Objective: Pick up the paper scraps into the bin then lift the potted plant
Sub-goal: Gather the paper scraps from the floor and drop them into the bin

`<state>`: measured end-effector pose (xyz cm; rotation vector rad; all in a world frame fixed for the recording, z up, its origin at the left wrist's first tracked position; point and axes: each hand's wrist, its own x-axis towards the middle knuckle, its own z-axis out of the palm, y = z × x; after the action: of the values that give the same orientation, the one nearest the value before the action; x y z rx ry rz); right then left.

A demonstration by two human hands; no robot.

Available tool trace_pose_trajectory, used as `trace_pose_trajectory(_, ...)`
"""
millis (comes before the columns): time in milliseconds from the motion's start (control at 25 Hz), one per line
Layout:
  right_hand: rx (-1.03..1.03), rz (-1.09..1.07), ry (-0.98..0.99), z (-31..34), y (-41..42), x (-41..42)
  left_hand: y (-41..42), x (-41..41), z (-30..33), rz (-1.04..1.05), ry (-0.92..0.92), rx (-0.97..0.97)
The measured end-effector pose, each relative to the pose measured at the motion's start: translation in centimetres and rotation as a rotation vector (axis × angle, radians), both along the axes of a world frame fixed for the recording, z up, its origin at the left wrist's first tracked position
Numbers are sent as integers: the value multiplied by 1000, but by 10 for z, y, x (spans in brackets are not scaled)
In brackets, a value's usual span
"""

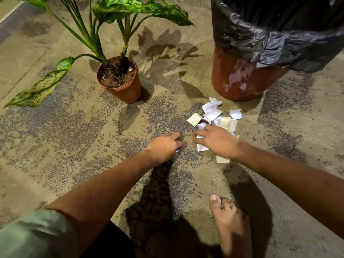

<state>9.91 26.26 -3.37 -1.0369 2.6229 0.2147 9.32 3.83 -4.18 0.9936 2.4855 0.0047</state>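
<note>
Several white and cream paper scraps (214, 114) lie in a loose pile on the concrete floor, just in front of the bin (240, 79), a brown tub lined with a black plastic bag. My left hand (165, 147) is down on the floor left of the pile, its fingers curled round a small white scrap. My right hand (216, 139) lies palm down over the near edge of the pile, fingers spread on scraps. The potted plant (121, 81), a terracotta pot with long speckled green leaves, stands to the left, apart from both hands.
My bare right foot (230, 220) stands on the floor below the right arm. Drooping leaves (37, 88) reach out far left of the pot. Rough concrete floor (74, 127) spreads between the pot, the bin and me.
</note>
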Motion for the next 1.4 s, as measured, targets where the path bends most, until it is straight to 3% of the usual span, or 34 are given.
trace_pose_trajectory(320,-16,-144,-28,-6,7,7,10,4,2,-8,22,162)
trace_pose_trajectory(560,-77,-273,-76,11,22,9,10,1,0,-49,33,123)
trace_pose_trajectory(720,-393,-488,-14,74,22,-7,16,-6,8,-29,7,109)
trace_pose_trajectory(880,-808,-472,198,159,11,-14,31,-27,38,138,94,269)
trace_pose_trajectory(1000,-968,-337,550,218,24,-40,48,-39,67,320,190,461)
trace_pose_trajectory(1040,-960,-419,498,213,26,-34,53,-41,77,362,206,529)
trace_pose_trajectory(1080,-892,-535,306,189,24,-10,58,-42,88,392,222,591)
trace_pose_trajectory(1120,-718,-758,102,157,29,31,62,-45,98,415,245,658)
trace_pose_trajectory(1160,-344,-820,57,118,30,88,66,-46,110,449,259,723)
trace_pose_trajectory(1200,-301,-948,-150,72,23,135,70,-49,122,491,274,794)
trace_pose_trajectory(1240,-216,-981,-239,35,15,180,74,-51,136,523,295,863)
trace_pose_trajectory(1280,-286,-972,-346,5,8,213,77,-53,147,542,318,929)
trace_pose_trajectory(1360,-432,-1110,-353,-18,1,207,88,-57,173,543,388,1050)
trace_pose_trajectory(1400,-377,-1169,-433,-19,-12,211,95,-60,189,516,440,1105)
